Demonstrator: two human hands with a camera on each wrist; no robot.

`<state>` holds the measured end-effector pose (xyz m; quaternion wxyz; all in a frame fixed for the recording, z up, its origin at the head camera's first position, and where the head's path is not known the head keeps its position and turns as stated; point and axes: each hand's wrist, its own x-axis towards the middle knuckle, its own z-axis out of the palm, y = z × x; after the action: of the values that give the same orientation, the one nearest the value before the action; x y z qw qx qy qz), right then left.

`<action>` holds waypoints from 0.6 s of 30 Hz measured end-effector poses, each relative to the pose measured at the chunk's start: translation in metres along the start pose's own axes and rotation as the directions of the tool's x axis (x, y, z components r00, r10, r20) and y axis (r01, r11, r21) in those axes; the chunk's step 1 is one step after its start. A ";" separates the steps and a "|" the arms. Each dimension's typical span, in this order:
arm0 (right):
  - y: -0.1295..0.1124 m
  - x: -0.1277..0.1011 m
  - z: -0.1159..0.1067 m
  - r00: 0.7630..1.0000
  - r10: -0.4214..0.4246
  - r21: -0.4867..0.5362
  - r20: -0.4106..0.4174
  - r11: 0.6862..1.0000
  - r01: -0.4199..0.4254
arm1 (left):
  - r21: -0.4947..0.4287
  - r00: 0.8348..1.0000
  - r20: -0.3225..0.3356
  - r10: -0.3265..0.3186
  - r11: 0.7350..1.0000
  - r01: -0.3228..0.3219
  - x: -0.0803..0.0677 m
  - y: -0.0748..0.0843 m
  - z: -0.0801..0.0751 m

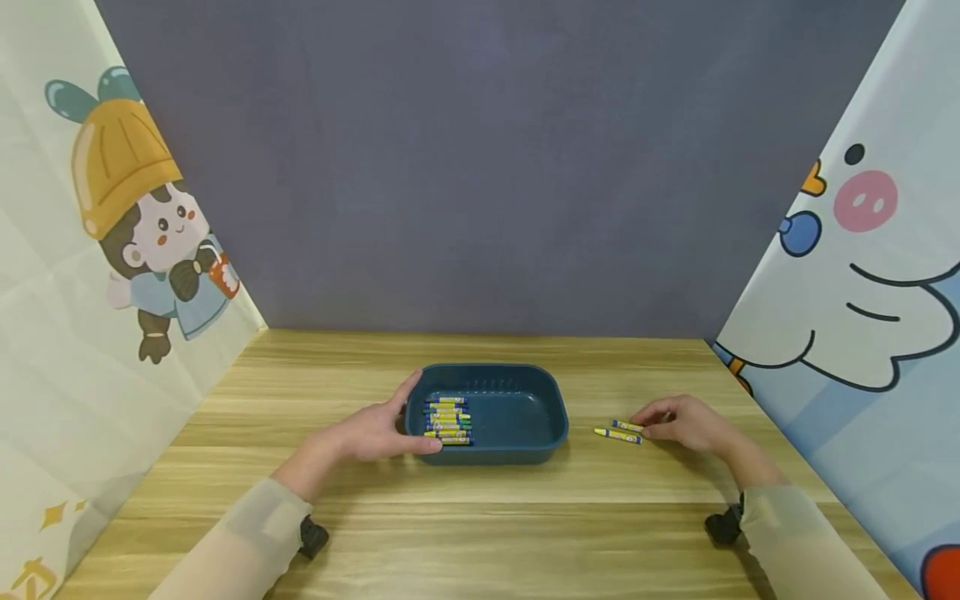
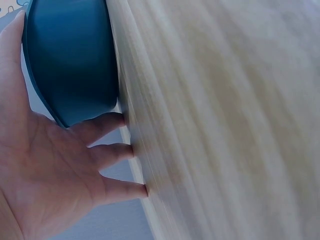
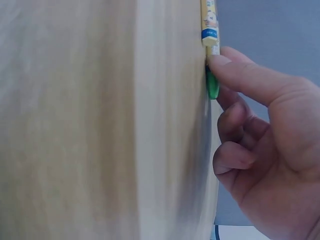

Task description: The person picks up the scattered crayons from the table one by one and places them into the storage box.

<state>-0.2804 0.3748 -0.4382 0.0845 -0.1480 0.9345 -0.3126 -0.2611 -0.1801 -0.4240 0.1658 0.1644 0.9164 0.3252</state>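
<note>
A dark teal rectangular box (image 1: 517, 454) stands on the table, with several yellow-wrapped crayons (image 1: 447, 422) lying side by side at its left end. My left hand (image 1: 375, 432) spans that end, thumb laid over the near rim and index finger along the far corner. In the left wrist view its other fingers (image 2: 117, 190) are spread, tips down at the table. To the right of the box, my right hand (image 1: 686, 423) pinches a green-tipped crayon (image 3: 213, 85) between thumb and forefinger, low at the tabletop. Just beside it lies a yellow-tipped crayon (image 1: 618, 436).
The wood-grain table (image 1: 480, 533) runs back to a grey panel (image 1: 480, 167). Cartoon-printed sheets flank it, a left sheet (image 1: 45, 275) and a right sheet (image 1: 847, 308). Dark wrist mounts sit on both sleeves.
</note>
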 end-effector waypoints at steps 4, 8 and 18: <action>-0.002 -0.002 0.000 1.000 0.005 -0.003 -0.007 1.000 -0.005 | -0.008 1.000 0.001 0.002 1.000 -0.002 0.000 0.000 0.000; -0.011 0.002 -0.001 0.998 0.001 -0.028 -0.057 1.000 -0.003 | -0.001 1.000 0.003 -0.003 1.000 0.003 0.000 0.000 0.000; -0.074 0.023 0.002 0.993 -0.078 -0.046 -0.085 0.996 0.075 | 0.004 1.000 0.007 -0.008 1.000 0.008 -0.001 0.000 -0.001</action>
<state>-0.2852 0.3099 -0.3961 0.0287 -0.1717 0.9373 -0.3019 -0.2604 -0.1811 -0.4226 0.1698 0.1622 0.9171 0.3222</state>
